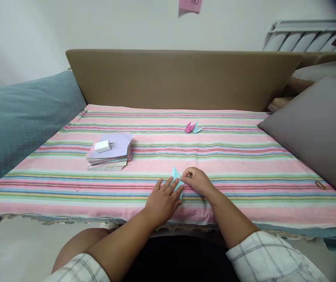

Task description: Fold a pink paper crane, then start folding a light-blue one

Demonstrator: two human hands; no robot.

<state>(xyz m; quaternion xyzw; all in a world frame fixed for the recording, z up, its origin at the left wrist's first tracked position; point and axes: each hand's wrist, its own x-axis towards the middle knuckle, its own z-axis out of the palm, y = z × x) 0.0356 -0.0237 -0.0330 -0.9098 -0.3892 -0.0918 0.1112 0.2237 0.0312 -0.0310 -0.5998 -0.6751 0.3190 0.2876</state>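
Note:
A light-blue piece of folded paper lies on the striped cloth in front of me, partly covered by my hands. My left hand rests flat over it with the fingers spread, pressing it against the cloth. At the paper's right edge, my right hand is closed in a pinch, thumb and forefinger together on the blue paper. Further back lie a pink folded paper figure and a light-blue folded paper figure, side by side.
A stack of coloured paper sheets sits to the left, with a white plug charger on top. A brownish ring-shaped band lies at the right, near a grey cushion. The brown backrest stands behind the striped cloth.

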